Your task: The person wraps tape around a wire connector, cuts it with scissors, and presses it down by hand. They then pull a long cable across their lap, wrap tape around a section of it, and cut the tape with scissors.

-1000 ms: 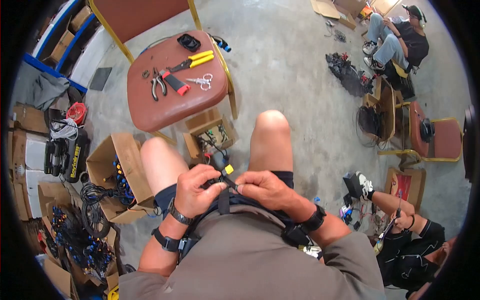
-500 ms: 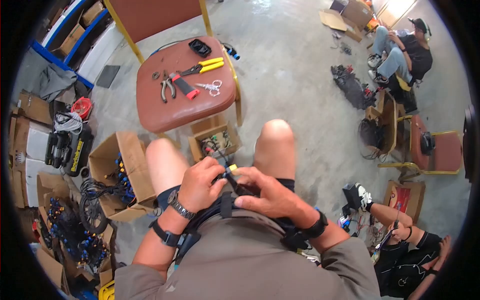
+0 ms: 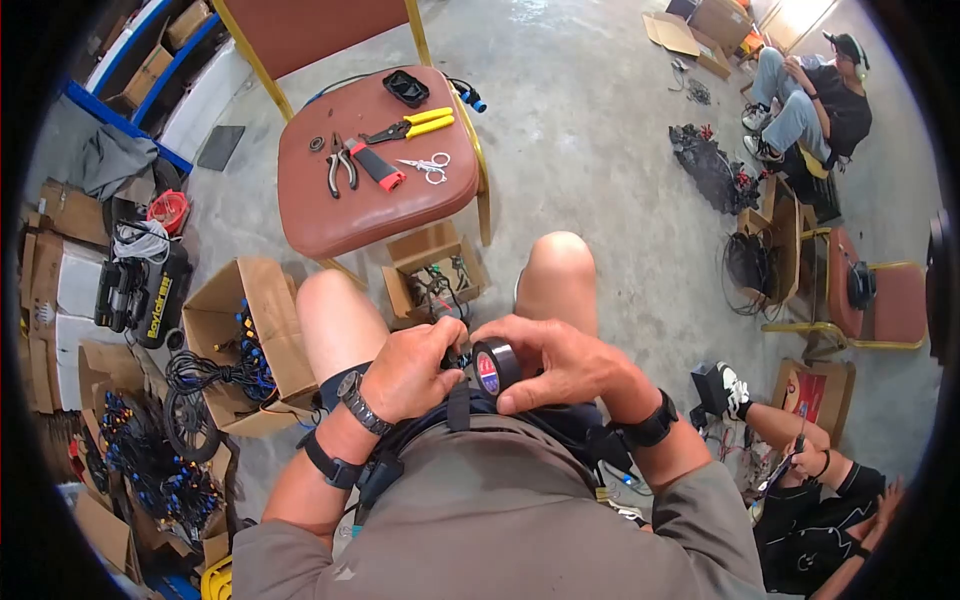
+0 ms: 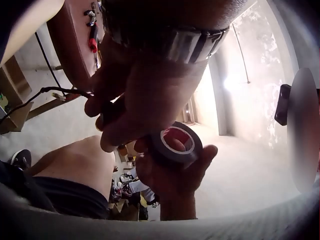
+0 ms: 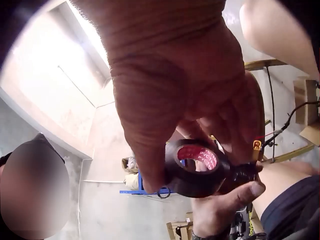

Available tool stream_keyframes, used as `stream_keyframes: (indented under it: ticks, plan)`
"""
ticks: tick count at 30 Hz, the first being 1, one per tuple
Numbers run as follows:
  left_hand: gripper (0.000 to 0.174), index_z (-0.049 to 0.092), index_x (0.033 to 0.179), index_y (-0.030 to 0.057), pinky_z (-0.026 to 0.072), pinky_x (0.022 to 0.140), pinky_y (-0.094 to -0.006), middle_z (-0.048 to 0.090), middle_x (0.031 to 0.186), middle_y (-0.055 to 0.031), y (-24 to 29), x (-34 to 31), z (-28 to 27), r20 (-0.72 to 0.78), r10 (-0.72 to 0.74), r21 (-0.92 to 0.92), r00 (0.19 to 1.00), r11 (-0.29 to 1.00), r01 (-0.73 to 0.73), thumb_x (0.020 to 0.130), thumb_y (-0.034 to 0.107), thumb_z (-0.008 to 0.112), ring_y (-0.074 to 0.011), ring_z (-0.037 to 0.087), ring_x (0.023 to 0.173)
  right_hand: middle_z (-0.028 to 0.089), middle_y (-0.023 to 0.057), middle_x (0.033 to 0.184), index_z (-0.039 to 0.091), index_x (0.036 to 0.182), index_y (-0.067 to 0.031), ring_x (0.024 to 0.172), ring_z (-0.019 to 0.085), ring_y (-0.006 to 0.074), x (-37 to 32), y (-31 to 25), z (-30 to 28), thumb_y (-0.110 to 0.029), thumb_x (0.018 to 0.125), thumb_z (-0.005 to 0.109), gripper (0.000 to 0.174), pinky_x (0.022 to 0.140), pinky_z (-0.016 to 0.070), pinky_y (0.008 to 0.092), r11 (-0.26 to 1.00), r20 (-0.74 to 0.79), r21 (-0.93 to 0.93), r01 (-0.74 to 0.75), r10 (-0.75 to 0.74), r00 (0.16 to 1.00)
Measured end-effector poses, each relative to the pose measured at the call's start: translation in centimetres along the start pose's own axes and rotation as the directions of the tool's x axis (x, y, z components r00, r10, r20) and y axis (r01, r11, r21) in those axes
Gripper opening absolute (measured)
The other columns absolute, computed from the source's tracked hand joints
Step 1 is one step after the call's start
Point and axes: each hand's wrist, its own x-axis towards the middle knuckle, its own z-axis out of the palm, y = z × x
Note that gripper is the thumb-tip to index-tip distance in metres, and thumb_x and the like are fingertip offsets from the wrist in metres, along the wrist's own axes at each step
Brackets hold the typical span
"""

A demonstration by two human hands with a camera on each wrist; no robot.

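Note:
Over the lap, my right hand (image 3: pixel 565 365) grips a roll of black electrical tape (image 3: pixel 508 362) between thumb and fingers. The roll's core has a red printed inside, seen in the right wrist view. My left hand (image 3: pixel 412 372), close to the left of the roll, pinches a black-wrapped piece of cable (image 5: pixel 243 173). A yellow connector (image 5: pixel 257 145) shows beside the left hand's fingertips in the right wrist view. From the left hand a thin black cable (image 4: pixel 47 90) trails away. The left fingers hide most of the pinched part.
Ahead stands a chair (image 3: pixel 330 220) bearing pliers (image 3: pixel 342 168), yellow-handled wire strippers (image 3: pixel 410 126) and scissors (image 3: pixel 432 166). A small box (image 3: pixel 402 290) of cables sits between the knees. Left is a carton (image 3: pixel 275 340) of cables. Two people (image 3: pixel 835 110) sit at the right.
The right hand now holds the tape roll with its label facing up, beside the left hand. The yellow connector, visible earlier in the head view, is now hidden there. The head view has shifted slightly.

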Motion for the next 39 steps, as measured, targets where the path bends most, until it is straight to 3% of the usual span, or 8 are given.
stream_keyframes:
  ticks: [3,8,17,19,23,25,33,39]
  plan:
    - [0.045,0.049,0.101,0.0045,0.0505,0.065,-0.0382,0.062,0.081,-0.0155,0.5,-0.2,-0.1,0.077,0.010,-0.045,0.997,0.999,-0.006,0.068,0.004,0.080,-0.0351,0.064,0.075,0.064,0.0066,0.095,0.062,0.116,-0.0026,0.086,0.060,0.0134,0.7,-0.7,-1.3,-0.038,0.080,0.080,0.054,0.076,0.0489,0.0276,0.965,-0.022,-0.261,0.037,-0.045,0.999]
    - [0.043,0.050,0.099,0.0041,0.0518,0.071,-0.0399,0.065,0.087,-0.0166,1.4,0.0,-0.8,0.156,-0.009,-0.158,0.988,0.987,0.034,0.068,0.003,0.080,-0.0374,0.065,0.084,0.064,0.0028,0.096,0.062,0.113,0.0013,0.088,0.057,0.0111,2.3,1.8,-2.3,-0.039,0.084,0.076,0.051,0.076,0.0474,0.0269,0.987,0.001,0.120,0.103,-0.104,0.995]
    - [0.040,0.054,0.093,0.0036,0.0494,0.061,-0.0297,0.060,0.079,-0.0085,0.6,-0.4,-0.4,0.084,-0.072,-0.285,0.994,0.954,0.093,0.066,0.004,0.083,-0.0180,0.058,0.064,0.064,0.0021,0.090,0.062,0.114,-0.0009,0.074,0.059,0.0082,2.2,1.6,-1.1,-0.046,0.090,0.067,0.051,0.061,0.0457,0.0217,0.961,-0.195,0.237,0.140,-0.094,0.976]
    - [0.039,0.054,0.092,0.0033,0.0489,0.061,-0.0287,0.059,0.083,-0.0078,0.4,-0.1,-0.1,-0.010,0.016,-0.283,1.000,0.959,-0.018,0.066,0.002,0.083,-0.0168,0.058,0.064,0.065,0.0021,0.093,0.060,0.117,0.0016,0.078,0.059,0.0068,2.1,1.4,-0.9,-0.060,0.085,0.066,0.069,0.062,0.0476,0.0208,0.968,-0.228,0.222,0.113,-0.061,0.972]
    - [0.043,0.056,0.095,0.0008,0.0523,0.065,-0.0272,0.058,0.099,-0.0092,-0.2,-0.2,-0.2,-0.021,0.067,-0.286,0.998,0.956,-0.070,0.064,-0.002,0.085,-0.0143,0.060,0.078,0.065,0.0019,0.092,0.060,0.117,0.0014,0.076,0.059,0.0063,2.1,1.4,-1.0,-0.057,0.088,0.063,0.066,0.061,0.0473,0.0212,0.974,-0.269,0.200,0.106,-0.050,0.962]
    - [0.043,0.055,0.095,0.0012,0.0526,0.066,-0.0273,0.058,0.097,-0.0086,0.2,-0.2,-0.3,-0.013,0.034,-0.293,0.999,0.955,-0.036,0.063,-0.003,0.084,-0.0146,0.060,0.079,0.066,0.0035,0.087,0.062,0.109,0.0006,0.068,0.060,0.0080,2.4,1.8,-1.2,-0.044,0.094,0.062,0.047,0.057,0.0467,0.0216,0.977,-0.324,0.178,0.120,-0.058,0.944]
    - [0.044,0.055,0.094,0.0031,0.0533,0.068,-0.0276,0.056,0.092,-0.0076,0.9,-0.4,-0.2,-0.015,-0.019,-0.338,1.000,0.941,0.013,0.063,-0.002,0.085,-0.0158,0.060,0.078,0.066,0.0045,0.082,0.064,0.104,0.0009,0.064,0.059,0.0086,3.0,3.5,-1.0,-0.048,0.093,0.060,0.050,0.054,0.0464,0.0223,0.982,-0.352,0.189,0.013,0.055,0.934]
    - [0.039,0.061,0.094,0.0021,0.0507,0.061,-0.0283,0.058,0.095,-0.0085,0.2,-0.4,0.2,-0.137,0.156,-0.261,0.978,0.947,-0.188,0.062,-0.003,0.082,-0.0181,0.060,0.075,0.064,0.0059,0.074,0.063,0.094,-0.0026,0.058,0.058,0.0102,3.3,5.2,-0.6,-0.055,0.094,0.054,0.053,0.050,0.0460,0.0235,0.952,-0.370,0.304,-0.049,0.165,0.914]
